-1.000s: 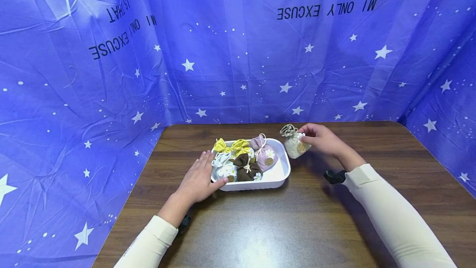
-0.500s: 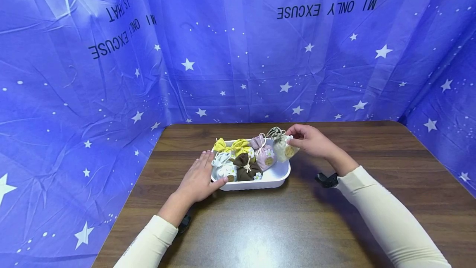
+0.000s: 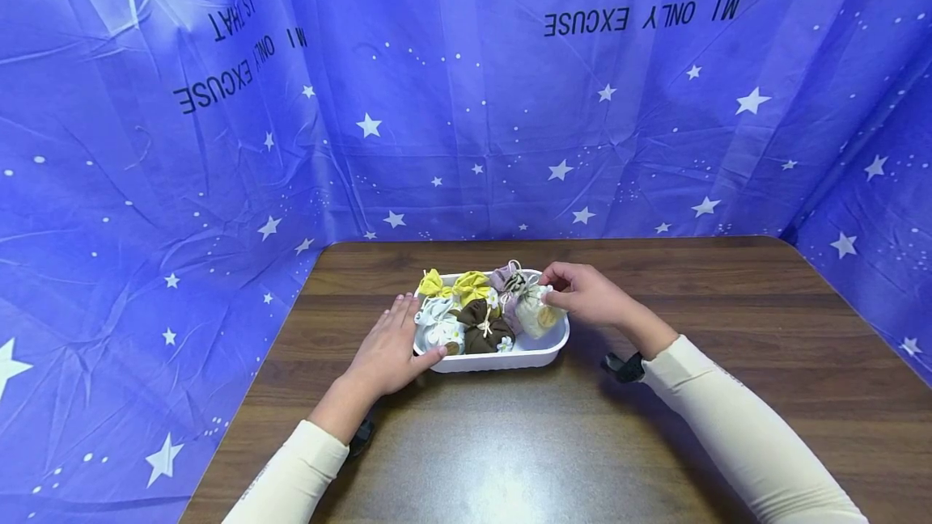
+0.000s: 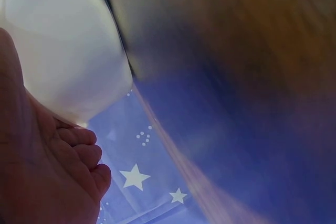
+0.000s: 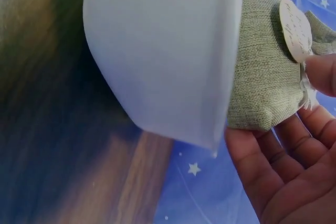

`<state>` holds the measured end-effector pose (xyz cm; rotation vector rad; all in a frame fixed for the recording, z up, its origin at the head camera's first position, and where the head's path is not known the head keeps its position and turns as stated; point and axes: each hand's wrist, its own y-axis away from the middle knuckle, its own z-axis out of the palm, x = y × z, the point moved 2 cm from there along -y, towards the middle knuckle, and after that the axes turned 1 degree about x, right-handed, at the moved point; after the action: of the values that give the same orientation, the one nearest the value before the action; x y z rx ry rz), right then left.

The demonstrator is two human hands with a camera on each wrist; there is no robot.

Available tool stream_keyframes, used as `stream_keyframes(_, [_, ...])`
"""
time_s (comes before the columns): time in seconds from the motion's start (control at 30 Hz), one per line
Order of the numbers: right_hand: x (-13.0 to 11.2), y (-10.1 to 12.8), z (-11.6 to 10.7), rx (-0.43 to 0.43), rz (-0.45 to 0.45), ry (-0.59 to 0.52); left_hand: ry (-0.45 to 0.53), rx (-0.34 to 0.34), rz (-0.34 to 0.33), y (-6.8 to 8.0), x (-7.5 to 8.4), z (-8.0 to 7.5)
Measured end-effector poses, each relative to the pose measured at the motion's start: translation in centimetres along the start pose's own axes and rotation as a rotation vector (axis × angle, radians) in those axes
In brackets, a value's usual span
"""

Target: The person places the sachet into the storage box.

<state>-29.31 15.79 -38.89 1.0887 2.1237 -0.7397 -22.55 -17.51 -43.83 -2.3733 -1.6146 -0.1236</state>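
Note:
A white oval-ended tray (image 3: 502, 361) holds several small drawstring pouches. My right hand (image 3: 593, 296) pinches a grey-green pouch (image 3: 531, 315) between thumb and fingers, inside the tray's right end. In the right wrist view, that pouch (image 5: 265, 66) shows coarse weave and a round tag, just past the tray wall (image 5: 163, 51). My left hand (image 3: 387, 350) rests against the tray's left end, fingers straight, thumb along the front rim. Near it lie a pale blue pouch (image 3: 441, 331) and a brown pouch (image 3: 480, 336). The pink pouch (image 3: 502, 275) is partly hidden behind the grey-green one.
Two yellow pouches (image 3: 472, 287) sit along the tray's back side. The tray stands on a dark wooden table (image 3: 655, 443). A blue star-printed curtain (image 3: 466, 103) hangs behind and on both sides. Black camera mounts (image 3: 622, 367) are under the wrists.
My right hand has carried the grey-green pouch leftward and down, from beside the tray to inside its right end, now overlapping the pink pouch. The left hand and tray have stayed put.

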Motion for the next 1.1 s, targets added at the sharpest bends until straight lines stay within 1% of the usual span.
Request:
stream_keyframes(0.33, [-0.4, -0.2, 1.6, -0.040, -0.076, 0.084, -0.007, 0.002, 0.001, -0.1, 0.0, 0.0])
stream_keyframes(0.47, [-0.5, 0.0, 2.1, -0.075, -0.077, 0.110, -0.009, 0.000, 0.004, -0.1, -0.1, 0.0])
stream_keyframes(0.57, [-0.8, 0.1, 2.2, -0.090, -0.068, 0.122, -0.001, -0.002, 0.005, 0.0, 0.0, 0.0])
stream_keyframes(0.73, [-1.0, 0.3, 2.2, -0.140, -0.082, 0.137, -0.002, -0.001, 0.003, 0.0, 0.0, -0.2])
stream_keyframes(0.87, [-0.8, 0.4, 2.2, -0.152, -0.083, 0.129, -0.005, 0.004, 0.004, 0.0, 0.0, -0.2])
stream_keyframes(1.1, [-0.2, 1.3, 1.4, -0.107, -0.115, 0.031, 0.001, -0.001, 0.005, 0.0, 0.1, -0.2])
